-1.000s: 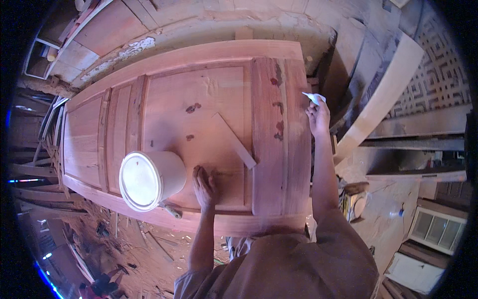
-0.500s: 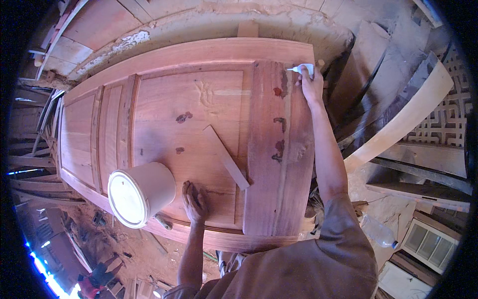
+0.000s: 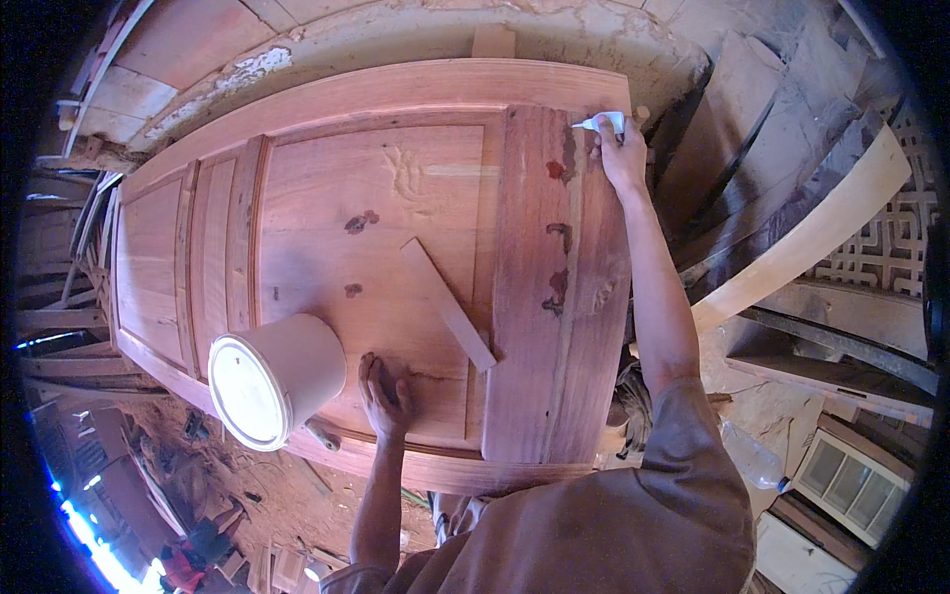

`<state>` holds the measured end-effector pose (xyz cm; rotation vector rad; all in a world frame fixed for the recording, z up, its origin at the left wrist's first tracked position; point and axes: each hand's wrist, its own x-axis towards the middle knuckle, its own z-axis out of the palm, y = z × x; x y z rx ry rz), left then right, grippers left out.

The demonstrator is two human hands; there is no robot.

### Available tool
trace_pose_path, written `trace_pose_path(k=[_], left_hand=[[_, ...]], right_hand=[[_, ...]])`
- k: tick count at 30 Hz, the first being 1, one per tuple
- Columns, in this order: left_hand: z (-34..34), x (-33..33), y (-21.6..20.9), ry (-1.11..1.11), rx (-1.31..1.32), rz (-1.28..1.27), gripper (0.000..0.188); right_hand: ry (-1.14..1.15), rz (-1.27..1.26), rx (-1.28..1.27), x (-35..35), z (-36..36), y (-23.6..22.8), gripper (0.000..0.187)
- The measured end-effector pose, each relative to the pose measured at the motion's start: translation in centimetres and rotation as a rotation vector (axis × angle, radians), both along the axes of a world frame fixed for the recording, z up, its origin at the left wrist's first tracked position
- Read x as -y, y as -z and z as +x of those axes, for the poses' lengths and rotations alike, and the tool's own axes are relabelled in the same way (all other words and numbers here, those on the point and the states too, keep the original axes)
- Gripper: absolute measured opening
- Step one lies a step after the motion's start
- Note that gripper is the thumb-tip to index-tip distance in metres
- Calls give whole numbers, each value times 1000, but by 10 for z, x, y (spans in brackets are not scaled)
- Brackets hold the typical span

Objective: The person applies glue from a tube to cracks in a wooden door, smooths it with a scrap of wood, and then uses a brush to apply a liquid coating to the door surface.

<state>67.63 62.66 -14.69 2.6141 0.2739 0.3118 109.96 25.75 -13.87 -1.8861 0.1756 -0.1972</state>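
Your right hand (image 3: 620,156) grips the white bottle (image 3: 609,122), fingers closed, nozzle (image 3: 580,126) near the far right corner of the door (image 3: 322,183); excess squeezing could flood it; your left hand (image 3: 387,398), loosely curled, holds nothing visible; a knock could topple the bucket (image 3: 312,364)

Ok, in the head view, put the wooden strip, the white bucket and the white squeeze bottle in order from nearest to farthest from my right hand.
1. White squeeze bottle: held in your right hand, at the far right of the door.
2. Wooden strip: lying slantwise on the door, left of that hand.
3. White bucket: farther left, by the door's near edge.
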Motion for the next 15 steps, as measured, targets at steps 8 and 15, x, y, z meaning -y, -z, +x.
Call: trace_pose_path(k=[8,15], left_hand=[[5,4,-8,-15,-53,10,51],[3,2,-5,3,1,-23,50]], right_hand=[[-11,-40,31,1,1,1,29],[15,-70,29,2,2,4,29]])
